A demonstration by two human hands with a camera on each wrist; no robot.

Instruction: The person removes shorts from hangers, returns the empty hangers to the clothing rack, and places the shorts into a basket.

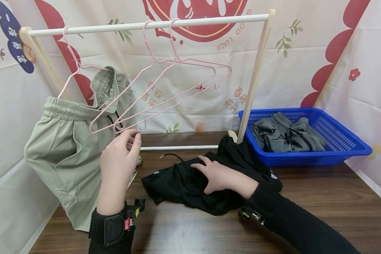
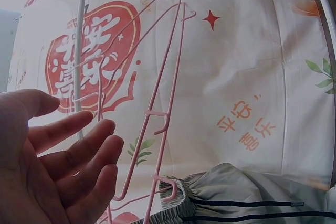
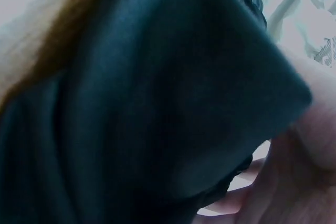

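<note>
Backdrop: printed cloth (image 1: 292,77), behind everything on my table.
Table: dark wood-grain surface (image 1: 184,233).
Rack: white rail (image 1: 203,23) on pale wooden posts; the right post stands in front of the basket's left end.
Pale green garment: (image 1: 73,148) hung at left by its elastic waistband on a pink hanger (image 1: 77,63); my left forearm and hand cover part of it.
Basket: blue, perforated (image 1: 346,151), behind and right of the black garment.
Black garment: (image 1: 184,183) lying bunched on the table, right of centre, hiding part of the right post's foot; a dark cord (image 1: 171,155) protrudes at its back edge.
Grey garment: (image 1: 287,132) crumpled inside the basket.
Bare hangers: two, pink (image 1: 175,53), on the rail, crossing in front of the green garment.
Left hand: (image 1: 119,155) fingers loosely bent and apart, holding nothing, close to the hangers' lower corners; contact cannot be determined.
Right hand: (image 1: 220,176) fingers and thumb spread on the black garment.
</note>
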